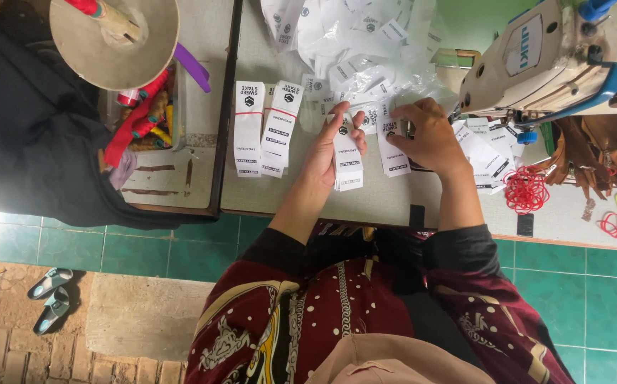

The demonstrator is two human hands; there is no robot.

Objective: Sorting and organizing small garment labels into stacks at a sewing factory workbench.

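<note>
My left hand (330, 146) grips a stack of white labels (347, 160) over the bench (394, 195) | right hand (429, 135) presses 1 label (392, 153) flat | 2 sorted stacks (266, 128) lie left | loose pile (354, 43) remains unsorted

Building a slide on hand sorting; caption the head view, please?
Left hand holds a stack of white labels while right hand presses another label on the table beside a sewing machine.
</note>
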